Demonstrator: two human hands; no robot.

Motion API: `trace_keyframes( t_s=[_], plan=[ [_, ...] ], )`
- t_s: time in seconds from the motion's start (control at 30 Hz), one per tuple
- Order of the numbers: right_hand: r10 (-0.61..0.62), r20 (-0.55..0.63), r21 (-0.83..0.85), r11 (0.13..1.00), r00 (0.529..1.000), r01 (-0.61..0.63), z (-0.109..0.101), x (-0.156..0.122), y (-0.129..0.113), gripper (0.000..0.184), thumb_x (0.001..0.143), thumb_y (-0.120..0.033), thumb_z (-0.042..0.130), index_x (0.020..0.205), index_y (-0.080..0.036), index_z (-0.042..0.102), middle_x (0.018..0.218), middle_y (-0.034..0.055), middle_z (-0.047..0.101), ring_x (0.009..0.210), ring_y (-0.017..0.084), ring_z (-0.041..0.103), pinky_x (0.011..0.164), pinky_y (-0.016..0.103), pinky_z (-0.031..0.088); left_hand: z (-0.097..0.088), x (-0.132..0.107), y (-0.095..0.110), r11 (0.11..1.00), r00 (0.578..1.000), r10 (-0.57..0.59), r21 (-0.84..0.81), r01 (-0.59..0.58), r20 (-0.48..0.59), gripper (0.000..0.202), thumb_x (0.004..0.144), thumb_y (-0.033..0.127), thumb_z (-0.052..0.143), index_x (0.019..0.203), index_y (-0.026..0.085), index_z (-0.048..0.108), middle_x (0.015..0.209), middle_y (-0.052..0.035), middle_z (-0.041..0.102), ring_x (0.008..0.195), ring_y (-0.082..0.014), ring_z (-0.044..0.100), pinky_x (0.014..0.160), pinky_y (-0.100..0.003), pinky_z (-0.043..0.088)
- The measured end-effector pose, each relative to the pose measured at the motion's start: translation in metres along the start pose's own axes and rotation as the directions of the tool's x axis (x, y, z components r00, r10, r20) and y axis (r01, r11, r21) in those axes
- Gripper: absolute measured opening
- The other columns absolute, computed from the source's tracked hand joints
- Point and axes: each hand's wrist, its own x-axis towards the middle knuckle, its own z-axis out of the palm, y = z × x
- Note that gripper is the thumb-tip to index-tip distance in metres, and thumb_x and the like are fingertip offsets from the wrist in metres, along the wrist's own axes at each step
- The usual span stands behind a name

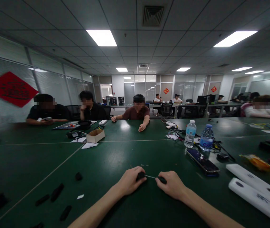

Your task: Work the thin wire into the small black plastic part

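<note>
Hands [130, 182] near two water bottles [190, 134]

A green bench [94, 164] carries black pieces [57, 192] at near left, and water bottles [190, 134], a phone [202, 161] and white blocks [258, 202] at right.

Black pieces [140, 176], silver wire [150, 176], dark green tabletop [30, 164]

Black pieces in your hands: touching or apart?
Apart: left hand and right hand each pinch a black piece, a thin metal rod between.
</note>
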Motion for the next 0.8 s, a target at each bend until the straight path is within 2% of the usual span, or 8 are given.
trace_keyframes(
  t_s=[0.23, 0.47, 0.8],
  plan=[
    [0.008, 0.009, 0.006, 1.0, 1.0, -0.008, -0.003, 0.0, -0.001, 0.032, 0.095, -0.04, 0.046, 0.082, -0.019, 0.066, 0.071, 0.0001, 0.066, 0.059, 0.012, 0.06, 0.058, 0.022, 0.045, 0.0, 0.0, 0.002, 1.0, 1.0, 0.022, 0.016, -0.022, -0.002, 0.023, 0.092, 0.038, 0.051, 0.108, 0.021, 0.055, 0.102, -0.0041, 0.061, 0.088, -0.0175, 0.058, 0.078, -0.029, 0.045],
    [-0.047, -0.019, -0.047, 0.998, 0.999, 0.046, -0.002, -0.001, 0.002, 0.033, 0.094, -0.039, 0.047, 0.079, -0.018, 0.067, 0.067, 0.0001, 0.064, 0.056, 0.012, 0.058, 0.059, 0.022, 0.043, 0.0, 0.002, 0.001, 0.999, 0.999, 0.04, 0.013, -0.04, -0.01, 0.021, 0.092, 0.035, 0.052, 0.109, 0.023, 0.055, 0.101, -0.0031, 0.061, 0.089, -0.0177, 0.058, 0.08, -0.029, 0.045],
    [-0.093, -0.034, -0.03, 0.995, 0.995, 0.092, 0.001, -0.001, 0.01, 0.031, 0.094, -0.038, 0.048, 0.081, -0.018, 0.068, 0.067, 0.0002, 0.065, 0.056, 0.011, 0.058, 0.057, 0.022, 0.043, 0.004, 0.002, -0.003, 0.998, 0.998, 0.063, 0.018, -0.063, -0.025, 0.024, 0.092, 0.034, 0.053, 0.112, 0.023, 0.055, 0.103, -0.004, 0.062, 0.09, -0.0184, 0.06, 0.081, -0.031, 0.047]
  ],
)
